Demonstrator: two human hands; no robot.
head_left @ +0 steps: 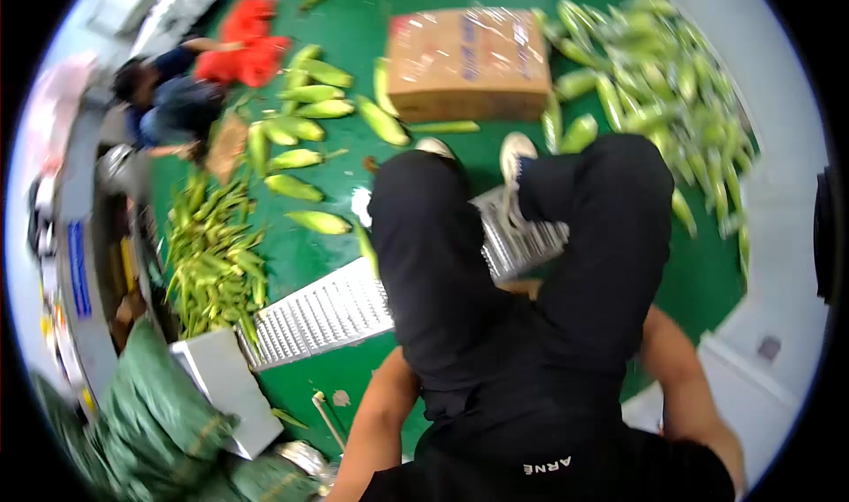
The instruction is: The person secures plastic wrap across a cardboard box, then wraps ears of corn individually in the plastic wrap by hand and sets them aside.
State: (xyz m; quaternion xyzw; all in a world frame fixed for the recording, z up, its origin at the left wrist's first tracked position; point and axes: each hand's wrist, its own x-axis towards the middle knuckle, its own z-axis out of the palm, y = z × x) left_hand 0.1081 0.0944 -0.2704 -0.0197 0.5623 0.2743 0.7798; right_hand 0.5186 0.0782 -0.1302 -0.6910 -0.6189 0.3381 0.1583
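Observation:
Both my arms hang down beside my thighs, and neither hand shows; my legs and body hide them. Under and behind my knees lies a perforated metal strip (pixel 323 314) on the green floor (pixel 340 369). A taped cardboard box (pixel 469 64) stands just beyond my shoes. Left of the box, several ears of corn (pixel 318 92) in pale green husks lie in rows. To its right is a large heap of corn in clear plastic wrapping (pixel 685 95).
At the left, another person (pixel 177 104) crouches by red bags (pixel 248 42). Below that person spreads a pile of loose green husks (pixel 212 263). A white box (pixel 234 391) and green sacks (pixel 159 405) stand at the lower left. A pale wall (pixel 787 263) bounds the right side.

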